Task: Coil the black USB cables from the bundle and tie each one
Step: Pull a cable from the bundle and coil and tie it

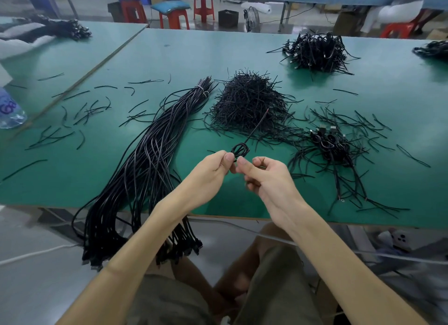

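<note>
A small coil of black USB cable (240, 149) sits between my two hands above the green table's (169, 58) front edge, its free end sticking up and away. My left hand (214, 166) pinches the coil from the left with thumb and fingers. My right hand (263, 176) pinches it from the right with thumb and forefinger. The long bundle of black USB cables (145, 160) lies to the left, tied near its far end and hanging off the table's front edge. A heap of black twist ties (249, 101) lies straight ahead.
A few coiled, tied cables (327, 140) lie to the right among scattered ties. A larger heap of coiled cables (317, 50) sits at the far right. Loose ties (80, 116) litter the left side. A water bottle (9, 109) stands at the left edge. Red stools (174, 16) stand beyond.
</note>
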`<state>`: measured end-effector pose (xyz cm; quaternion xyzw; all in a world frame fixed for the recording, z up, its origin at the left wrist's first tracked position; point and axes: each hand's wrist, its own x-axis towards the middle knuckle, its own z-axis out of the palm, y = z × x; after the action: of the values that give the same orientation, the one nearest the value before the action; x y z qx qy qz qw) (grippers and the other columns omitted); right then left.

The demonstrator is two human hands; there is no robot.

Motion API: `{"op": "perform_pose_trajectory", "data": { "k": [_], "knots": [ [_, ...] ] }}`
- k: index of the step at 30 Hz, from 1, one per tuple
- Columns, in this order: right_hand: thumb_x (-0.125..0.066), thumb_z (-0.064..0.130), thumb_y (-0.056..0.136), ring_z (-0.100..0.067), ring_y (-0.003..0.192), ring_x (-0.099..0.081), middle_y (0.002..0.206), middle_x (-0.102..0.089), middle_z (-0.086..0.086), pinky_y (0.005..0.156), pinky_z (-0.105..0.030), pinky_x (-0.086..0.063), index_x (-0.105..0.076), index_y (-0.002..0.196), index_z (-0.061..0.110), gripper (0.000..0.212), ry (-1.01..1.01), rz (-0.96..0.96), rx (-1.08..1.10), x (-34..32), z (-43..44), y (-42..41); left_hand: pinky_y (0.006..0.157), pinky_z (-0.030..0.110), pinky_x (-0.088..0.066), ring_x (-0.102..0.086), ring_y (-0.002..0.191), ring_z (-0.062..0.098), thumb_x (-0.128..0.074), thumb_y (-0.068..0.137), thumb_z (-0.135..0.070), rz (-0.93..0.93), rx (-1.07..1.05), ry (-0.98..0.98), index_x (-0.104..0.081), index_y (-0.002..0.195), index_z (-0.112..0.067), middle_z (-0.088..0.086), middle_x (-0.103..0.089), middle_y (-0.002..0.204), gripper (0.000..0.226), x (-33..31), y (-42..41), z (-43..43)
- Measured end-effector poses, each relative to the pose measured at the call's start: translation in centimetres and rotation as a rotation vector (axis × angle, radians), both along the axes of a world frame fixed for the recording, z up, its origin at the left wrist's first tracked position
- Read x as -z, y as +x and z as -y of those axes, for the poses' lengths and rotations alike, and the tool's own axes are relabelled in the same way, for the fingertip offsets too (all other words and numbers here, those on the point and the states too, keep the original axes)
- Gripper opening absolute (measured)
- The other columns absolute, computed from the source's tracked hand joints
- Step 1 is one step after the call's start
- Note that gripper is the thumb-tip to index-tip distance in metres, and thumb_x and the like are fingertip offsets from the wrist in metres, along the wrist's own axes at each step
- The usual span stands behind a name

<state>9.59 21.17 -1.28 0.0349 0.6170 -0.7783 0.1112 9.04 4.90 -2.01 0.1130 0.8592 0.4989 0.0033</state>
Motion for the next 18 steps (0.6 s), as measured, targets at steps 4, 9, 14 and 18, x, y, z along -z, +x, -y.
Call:
{"op": "perform_pose_trajectory", "data": {
  "k": [4,9,14,18],
  "knots": [
    [-0.081,0.020,0.085,-0.010,0.064,-0.052,0.082,-0.075,-0.004,0.065,-0.027,-0.043,-0.045,0.086,0.018,0.035,-0.023,0.021,-0.040,0.19,-0.11,-0.05,0.053,0.015,-0.034,-0.039,0.051,-0.001,-0.033,0.111,-0.031,0.035,0.010,0.089,-0.053,0.078,-0.021,-0.019,-0.045,0.060,0.041,-0.26,0.25,-0.48],
    [-0.083,0.022,0.083,-0.010,0.064,-0.051,0.083,-0.076,-0.005,0.061,-0.023,-0.046,-0.046,0.090,0.018,0.037,-0.012,0.037,-0.062,0.61,-0.39,-0.07,0.052,0.017,-0.031,-0.037,0.049,0.000,-0.034,0.112,-0.029,0.094,-0.027,0.163,-0.053,0.075,-0.016,-0.017,-0.044,0.058,0.044,-0.35,0.40,-0.47],
    [-0.083,0.021,0.082,-0.011,0.063,-0.051,0.079,-0.073,-0.003,0.067,-0.028,-0.044,-0.054,0.101,0.012,0.035,0.020,0.015,-0.082,0.86,-0.56,-0.14,0.046,0.016,-0.025,-0.028,0.044,0.002,-0.034,0.111,-0.023,0.204,-0.027,0.252,-0.046,0.073,-0.015,-0.017,-0.038,0.050,0.042,-0.65,0.67,-0.36],
    [-0.080,0.020,0.086,-0.013,0.057,-0.044,0.082,-0.065,-0.009,0.068,-0.031,-0.039,-0.061,0.122,0.017,0.041,0.008,-0.035,-0.170,0.89,-1.03,-0.20,0.046,0.022,-0.017,-0.018,0.050,0.009,-0.033,0.111,-0.023,0.302,0.026,0.366,-0.047,0.070,-0.018,-0.007,-0.028,0.061,0.043,-0.94,0.92,-0.22]
  ]
}}
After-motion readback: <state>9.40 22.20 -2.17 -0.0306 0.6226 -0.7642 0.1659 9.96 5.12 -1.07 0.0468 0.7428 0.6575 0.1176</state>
